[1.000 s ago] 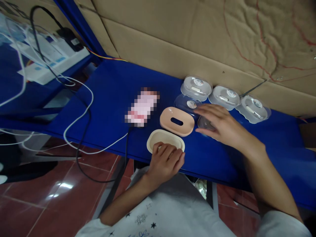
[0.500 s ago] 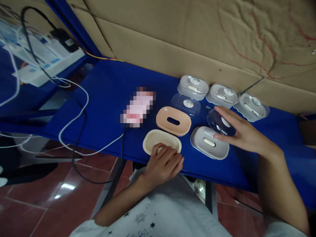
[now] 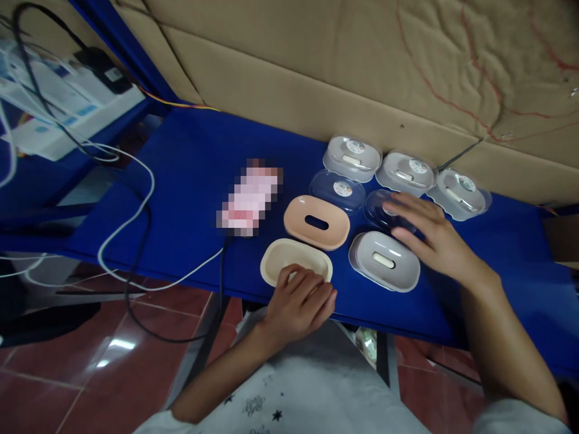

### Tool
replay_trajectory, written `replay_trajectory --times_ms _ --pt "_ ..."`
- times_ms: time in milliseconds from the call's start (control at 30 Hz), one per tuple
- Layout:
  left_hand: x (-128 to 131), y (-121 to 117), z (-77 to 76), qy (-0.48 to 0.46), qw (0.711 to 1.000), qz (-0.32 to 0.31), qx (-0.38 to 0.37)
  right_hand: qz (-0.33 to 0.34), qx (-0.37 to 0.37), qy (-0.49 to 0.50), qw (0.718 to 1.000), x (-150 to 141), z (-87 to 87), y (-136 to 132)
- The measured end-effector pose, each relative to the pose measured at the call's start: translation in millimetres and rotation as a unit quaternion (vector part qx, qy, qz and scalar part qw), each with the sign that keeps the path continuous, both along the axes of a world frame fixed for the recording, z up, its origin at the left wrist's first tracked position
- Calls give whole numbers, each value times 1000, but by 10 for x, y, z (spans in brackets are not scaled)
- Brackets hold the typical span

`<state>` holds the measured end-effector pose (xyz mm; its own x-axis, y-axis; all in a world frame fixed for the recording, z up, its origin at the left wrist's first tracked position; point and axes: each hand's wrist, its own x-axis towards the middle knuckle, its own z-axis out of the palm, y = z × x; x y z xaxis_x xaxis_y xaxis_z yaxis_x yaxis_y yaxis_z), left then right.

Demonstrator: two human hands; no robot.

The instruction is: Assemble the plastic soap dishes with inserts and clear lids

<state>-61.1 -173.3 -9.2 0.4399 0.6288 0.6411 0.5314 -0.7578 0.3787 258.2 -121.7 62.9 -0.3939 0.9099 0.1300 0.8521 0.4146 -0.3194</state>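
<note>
My left hand (image 3: 301, 301) is curled over the near rim of a cream soap dish (image 3: 272, 260), its fingertips inside the dish. My right hand (image 3: 423, 232) has its fingers and thumb apart over the right end of a clear plastic lid (image 3: 373, 208), which lies on the blue table and is partly covered by the fingers. Below that hand sits an uncovered grey soap dish (image 3: 402, 271) with a pale bar in its slot. A peach soap dish (image 3: 294, 220) with an open slot lies behind the cream one. Another clear lid (image 3: 325, 187) bears a round sticker.
Several grey soap dishes under clear lids, such as the left one (image 3: 335, 166), line the back by the cardboard wall (image 3: 289, 84). A blurred pink phone-like object (image 3: 251, 199) with cables lies left on the blue table (image 3: 190, 181). A power strip (image 3: 90, 120) stands far left.
My right hand lifted the clear lid off the grey dish, moved it back and laid it beside the other lid; its fingers now spread over it. My left hand stayed on the cream dish.
</note>
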Motion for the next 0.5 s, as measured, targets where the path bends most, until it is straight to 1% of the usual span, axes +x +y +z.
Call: replay_trajectory --times_ms 67,100,167,233,300,367,500 --pt "-7 0 -3 -6 1000 -4 -4 26 -27 1 999 -97 75 -299" --pt "-10 1 -4 -7 1000 -5 -7 24 -29 -13 999 -134 70 -437" --pt "-15 3 -4 -7 1000 -6 -10 7 -19 -48 999 -182 -15 -662" --pt "-20 6 -4 -7 1000 -9 -11 -15 -10 -59 998 -204 -151 -806" --pt "-21 8 -5 -7 1000 -13 -11 -27 -5 -35 999 -216 -264 -884" --pt "-18 9 -7 -8 1000 -15 -8 -25 -4 0 1000 -228 -308 -922" --pt "-5 8 -20 -15 1000 -9 -3 6 -10 35 999 -215 -237 -933"
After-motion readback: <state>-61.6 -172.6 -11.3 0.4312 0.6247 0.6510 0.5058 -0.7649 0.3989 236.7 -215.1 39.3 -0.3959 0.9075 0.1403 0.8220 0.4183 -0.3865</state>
